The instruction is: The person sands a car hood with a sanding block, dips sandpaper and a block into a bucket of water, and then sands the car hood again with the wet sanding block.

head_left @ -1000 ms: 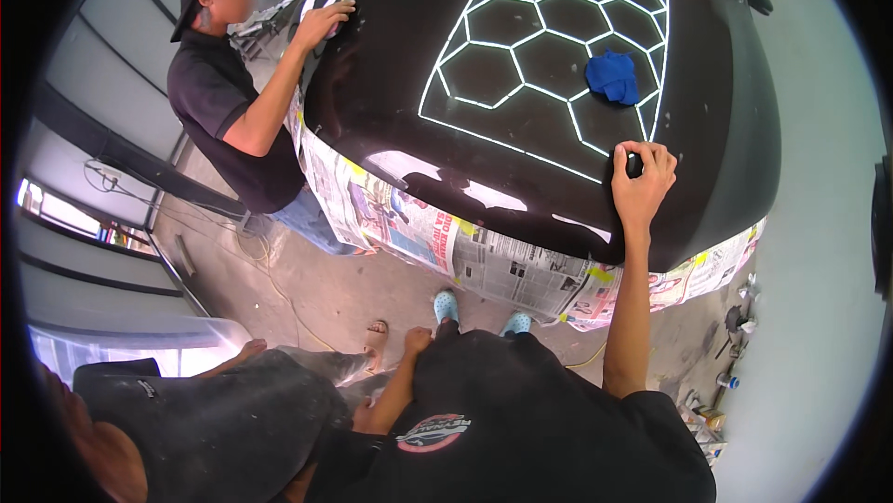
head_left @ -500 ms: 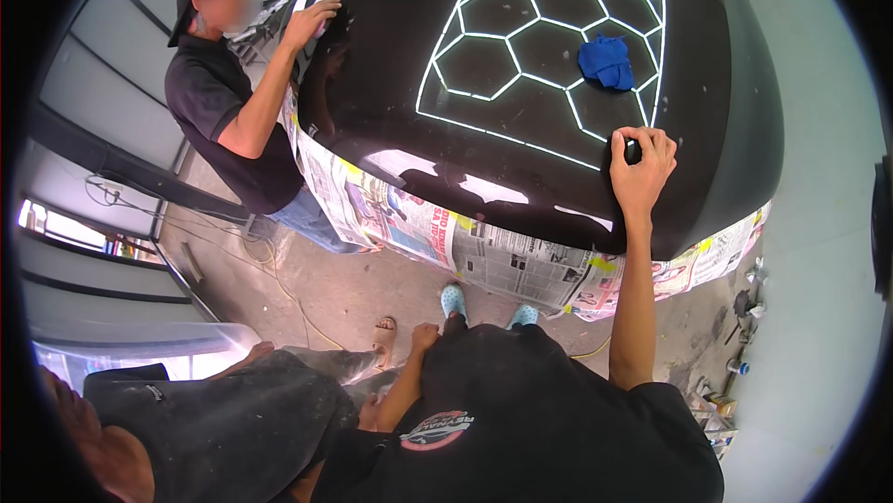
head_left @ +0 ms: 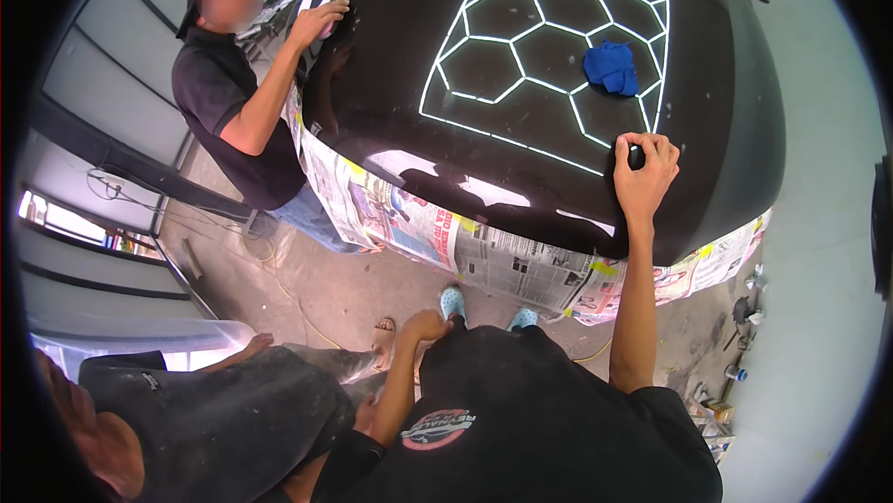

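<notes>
Black, glossy car hood carries a crumpled blue cloth just ahead of the right hand, apparently placed for easy reach; printed newspaper sheets line its front edge, presumably to shield the parts beneath. Right-hand fingers arch toward the hood surface, partly open opposite the thumb around a dark gap; whether they grasp a small black object cannot be determined. Left hand is loosely curled beside the black fabric shirt, its grip indeterminate.

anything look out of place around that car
The crumpled blue cloth lies loose on the dark hood, beyond the person's right hand, bunched on a smooth, shiny surface. Newspaper with yellow tape, hanging below the hood's front, also looks unusual.
</notes>
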Demonstrator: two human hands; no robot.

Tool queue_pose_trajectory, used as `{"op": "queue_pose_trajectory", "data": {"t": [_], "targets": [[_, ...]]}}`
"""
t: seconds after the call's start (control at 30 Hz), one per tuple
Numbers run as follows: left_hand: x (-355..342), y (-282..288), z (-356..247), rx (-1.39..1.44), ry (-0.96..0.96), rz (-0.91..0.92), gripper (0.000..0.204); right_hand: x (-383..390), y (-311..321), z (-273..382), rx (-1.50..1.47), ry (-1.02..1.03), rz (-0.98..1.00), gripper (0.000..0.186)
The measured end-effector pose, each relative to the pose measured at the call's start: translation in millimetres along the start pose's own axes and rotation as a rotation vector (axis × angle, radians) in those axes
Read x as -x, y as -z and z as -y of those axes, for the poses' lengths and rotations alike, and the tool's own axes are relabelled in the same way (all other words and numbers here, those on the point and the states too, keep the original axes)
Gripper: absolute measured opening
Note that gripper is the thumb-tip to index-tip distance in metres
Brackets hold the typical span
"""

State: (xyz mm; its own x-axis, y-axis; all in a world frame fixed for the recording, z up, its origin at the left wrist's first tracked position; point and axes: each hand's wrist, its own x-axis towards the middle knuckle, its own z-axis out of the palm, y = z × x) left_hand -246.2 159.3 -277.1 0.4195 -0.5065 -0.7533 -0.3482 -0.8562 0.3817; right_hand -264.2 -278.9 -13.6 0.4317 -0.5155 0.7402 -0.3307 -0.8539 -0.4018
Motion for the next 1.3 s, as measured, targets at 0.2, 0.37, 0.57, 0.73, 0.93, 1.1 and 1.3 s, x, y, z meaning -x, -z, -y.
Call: {"op": "queue_pose_trajectory", "data": {"t": [0.2, 0.37, 0.57, 0.73, 0.93, 1.1, 1.3], "targets": [[250, 199, -151, 0.522, -0.812, -0.197, 0.026, -3, 5, -3, 0.014, 0.01, -0.046, 0.008], [351, 233, -169, 0.129, -1.854, -0.013, 0.043, -3, 0, -4, 0.0, 0.002, -0.031, 0.007], [409, 244, -204, -0.08, -2.058, -0.525, 0.036, -5, -5, 2, -0.024, 0.02, -0.022, 0.007], [414, 245, -211, -0.138, -2.102, -0.651, 0.031, -4, -1, -4, -0.021, -0.003, -0.026, 0.008], [417, 247, -209, -0.158, -2.119, -0.71, 0.026, -4, -1, -4, -0.007, -0.003, -0.014, 0.007], [415, 250, -207, -0.154, -2.149, -0.744, 0.024, -4, -1, -3, 0.012, -0.008, -0.006, 0.007], [412, 249, -203, -0.147, -2.15, -0.882, 0.012, -4, -4, 0, -0.001, 0.005, -0.017, 0.007]]}}
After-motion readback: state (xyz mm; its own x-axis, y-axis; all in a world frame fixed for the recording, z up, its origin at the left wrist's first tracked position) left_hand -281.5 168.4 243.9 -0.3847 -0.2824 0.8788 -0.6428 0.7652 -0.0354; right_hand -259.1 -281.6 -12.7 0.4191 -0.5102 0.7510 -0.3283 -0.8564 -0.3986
